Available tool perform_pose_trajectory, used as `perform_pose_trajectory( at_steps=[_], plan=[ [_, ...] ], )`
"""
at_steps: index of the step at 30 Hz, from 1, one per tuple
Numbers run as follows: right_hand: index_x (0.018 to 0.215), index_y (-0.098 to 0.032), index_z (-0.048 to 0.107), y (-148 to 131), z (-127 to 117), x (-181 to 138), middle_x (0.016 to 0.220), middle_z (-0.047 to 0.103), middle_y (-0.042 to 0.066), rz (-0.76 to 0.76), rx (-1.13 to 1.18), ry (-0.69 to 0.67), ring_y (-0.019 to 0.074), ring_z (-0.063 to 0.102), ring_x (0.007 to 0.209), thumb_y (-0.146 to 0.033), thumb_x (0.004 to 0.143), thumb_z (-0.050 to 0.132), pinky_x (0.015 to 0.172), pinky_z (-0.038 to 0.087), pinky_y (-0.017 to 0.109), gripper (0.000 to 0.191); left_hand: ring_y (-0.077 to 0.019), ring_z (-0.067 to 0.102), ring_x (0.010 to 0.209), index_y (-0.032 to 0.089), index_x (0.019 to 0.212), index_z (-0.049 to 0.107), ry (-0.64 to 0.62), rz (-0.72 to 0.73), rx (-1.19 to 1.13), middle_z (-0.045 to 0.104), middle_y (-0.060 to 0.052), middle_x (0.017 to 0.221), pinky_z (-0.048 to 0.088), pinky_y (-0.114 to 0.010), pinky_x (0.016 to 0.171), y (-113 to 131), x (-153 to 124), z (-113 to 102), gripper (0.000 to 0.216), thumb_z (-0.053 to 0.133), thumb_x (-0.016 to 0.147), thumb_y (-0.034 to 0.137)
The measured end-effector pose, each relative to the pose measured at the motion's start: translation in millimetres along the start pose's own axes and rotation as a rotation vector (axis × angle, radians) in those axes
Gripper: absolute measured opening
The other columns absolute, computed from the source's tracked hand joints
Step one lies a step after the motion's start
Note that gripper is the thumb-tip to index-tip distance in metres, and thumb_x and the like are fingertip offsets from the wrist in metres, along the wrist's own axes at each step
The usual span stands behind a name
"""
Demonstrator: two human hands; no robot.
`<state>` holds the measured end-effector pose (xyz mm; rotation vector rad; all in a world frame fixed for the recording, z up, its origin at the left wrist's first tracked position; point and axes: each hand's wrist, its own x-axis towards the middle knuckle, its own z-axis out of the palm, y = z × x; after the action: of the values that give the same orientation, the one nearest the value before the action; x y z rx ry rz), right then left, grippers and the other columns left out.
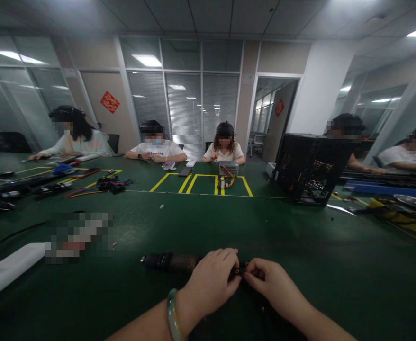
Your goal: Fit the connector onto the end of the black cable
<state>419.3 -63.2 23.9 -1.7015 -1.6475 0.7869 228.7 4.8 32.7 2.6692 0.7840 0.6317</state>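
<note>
A long dark cylindrical tool [181,263] with a brownish middle, black collars and a small metal tip at its left end lies across the green table in front of me. My left hand [217,274], a bangle on its wrist, is closed round the tool's right part. Against its fingertips, my right hand [272,282] pinches at that same right end. What sits between the right fingers is small, dark and mostly hidden. Below the hands, a dark shape [263,308] on the table is too dim to name.
A black computer case [312,168] stands at the right. Bundled cables [113,183] lie at the left, and a power supply unit [228,167] with coloured wires sits ahead. A white strip-like object [14,270] is near my left. Several people sit around the table [151,227].
</note>
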Motion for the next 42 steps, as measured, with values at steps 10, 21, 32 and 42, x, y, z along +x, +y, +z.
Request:
perform_pose_trajectory(
  at_steps=[10, 21, 32, 42],
  plan=[
    [0.078, -0.019, 0.066, 2.3, 1.7, 0.9, 0.073, 0.066, -0.002, -0.005, 0.012, -0.005, 0.0148, 0.060, 0.068, -0.026, 0.085, 0.060, 0.058, 0.039, 0.021, 0.011, -0.0222, 0.053, 0.113, 0.021, 0.097, 0.055, -0.001, 0.036, 0.032, 0.056, -0.004, 0.126, 0.043, -0.039, 0.097, -1.0, -0.2, 2.3, 0.016, 0.060, 0.082, 0.016],
    [0.079, -0.020, 0.066, 7.3, 2.5, 1.4, 0.073, 0.067, -0.002, -0.018, 0.022, -0.009, 0.0147, 0.061, 0.068, -0.027, 0.086, 0.061, 0.057, 0.039, 0.020, 0.011, -0.0215, 0.054, 0.112, 0.021, 0.090, 0.055, -0.005, 0.056, 0.003, 0.058, -0.001, 0.124, 0.043, -0.039, 0.096, -0.7, 0.5, 0.1, 0.011, 0.058, 0.083, 0.013],
    [0.077, -0.019, 0.066, 2.6, 1.1, 1.1, 0.073, 0.067, -0.002, -0.006, 0.013, -0.005, 0.0152, 0.061, 0.069, -0.025, 0.085, 0.061, 0.059, 0.039, 0.020, 0.011, -0.0220, 0.054, 0.112, 0.021, 0.093, 0.055, 0.015, 0.030, -0.007, 0.058, -0.003, 0.123, 0.042, -0.040, 0.097, 2.2, -1.4, -1.4, 0.012, 0.060, 0.082, 0.018],
    [0.079, -0.020, 0.067, 0.4, 0.5, 0.7, 0.074, 0.066, -0.002, 0.001, 0.014, -0.016, 0.0150, 0.061, 0.068, -0.027, 0.085, 0.060, 0.058, 0.039, 0.020, 0.012, -0.0213, 0.053, 0.112, 0.021, 0.092, 0.056, 0.001, 0.061, 0.018, 0.058, -0.001, 0.124, 0.041, -0.040, 0.098, -1.4, 0.6, 1.8, 0.011, 0.056, 0.084, 0.014]
  ],
)
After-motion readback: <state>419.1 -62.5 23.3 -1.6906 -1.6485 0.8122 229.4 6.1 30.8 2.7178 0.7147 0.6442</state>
